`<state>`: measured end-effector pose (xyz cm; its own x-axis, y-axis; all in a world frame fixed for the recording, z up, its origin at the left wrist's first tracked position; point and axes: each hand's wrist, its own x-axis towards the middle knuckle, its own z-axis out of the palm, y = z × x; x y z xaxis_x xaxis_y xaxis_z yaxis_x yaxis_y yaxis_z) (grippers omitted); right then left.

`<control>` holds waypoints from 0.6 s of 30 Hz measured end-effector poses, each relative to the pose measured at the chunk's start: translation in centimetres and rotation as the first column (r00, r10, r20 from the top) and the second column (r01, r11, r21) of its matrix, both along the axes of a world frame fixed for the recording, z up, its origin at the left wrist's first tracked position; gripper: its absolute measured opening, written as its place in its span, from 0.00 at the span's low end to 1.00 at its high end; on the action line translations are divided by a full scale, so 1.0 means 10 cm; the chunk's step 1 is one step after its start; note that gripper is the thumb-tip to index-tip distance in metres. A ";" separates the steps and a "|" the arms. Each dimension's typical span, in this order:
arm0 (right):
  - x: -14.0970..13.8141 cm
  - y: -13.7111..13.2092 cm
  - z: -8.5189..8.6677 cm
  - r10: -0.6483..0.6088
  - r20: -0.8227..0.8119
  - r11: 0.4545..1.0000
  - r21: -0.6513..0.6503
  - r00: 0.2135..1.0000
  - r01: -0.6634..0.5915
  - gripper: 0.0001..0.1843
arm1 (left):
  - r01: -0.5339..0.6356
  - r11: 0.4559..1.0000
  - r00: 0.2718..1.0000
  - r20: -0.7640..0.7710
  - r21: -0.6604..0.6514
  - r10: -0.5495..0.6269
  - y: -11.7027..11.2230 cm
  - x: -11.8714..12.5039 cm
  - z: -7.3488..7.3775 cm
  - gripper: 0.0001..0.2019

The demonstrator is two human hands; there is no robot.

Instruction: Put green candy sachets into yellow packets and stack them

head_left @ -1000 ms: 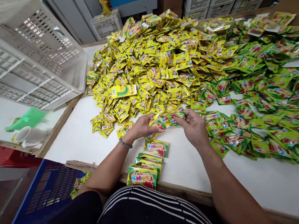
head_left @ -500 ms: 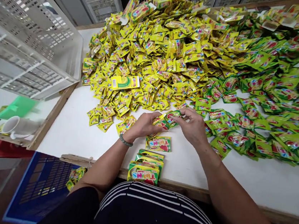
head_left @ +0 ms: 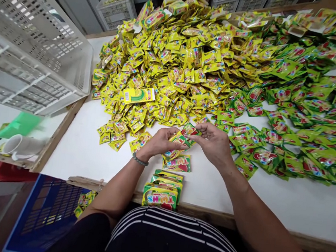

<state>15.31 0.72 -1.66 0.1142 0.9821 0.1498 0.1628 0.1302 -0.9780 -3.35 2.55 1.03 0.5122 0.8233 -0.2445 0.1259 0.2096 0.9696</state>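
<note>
My left hand (head_left: 157,143) and my right hand (head_left: 214,144) meet over the white table (head_left: 269,198), both closed on a small bunch of sachets (head_left: 184,135), green and yellow ones together. Just below them lies a flat "Twins" pack (head_left: 178,164). A short stack of the same packs (head_left: 162,190) stands at the table's near edge, against my striped shirt. A big heap of yellow sachets (head_left: 175,58) spreads behind my left hand. A heap of green sachets (head_left: 304,101) fills the right side.
A white plastic crate (head_left: 27,53) lies tipped at the left. A green scoop (head_left: 16,125) and a white cup (head_left: 17,145) rest on a lower shelf. A blue crate (head_left: 45,217) holding a few sachets stands on the floor. More crates (head_left: 117,9) stand at the back.
My hands have drawn slightly closer together around the sachets, and the bunch has shifted a little toward my left hand. The camera has tilted down and settled.
</note>
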 end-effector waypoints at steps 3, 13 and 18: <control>-0.03 -0.01 0.00 -0.021 0.012 1.000 0.007 1.000 0.021 0.15 | -0.005 0.998 1.000 0.027 -0.065 0.007 -0.01 0.01 0.00 0.19; -0.06 -0.06 0.05 -0.023 0.283 0.996 0.094 0.959 -0.004 0.09 | -0.126 0.991 0.992 -0.008 0.047 0.126 -0.04 0.05 -0.03 0.21; -0.21 -0.11 0.03 0.091 0.260 0.995 0.013 0.961 -0.098 0.11 | -0.164 0.986 0.987 0.010 0.035 0.163 -0.06 0.06 -0.07 0.22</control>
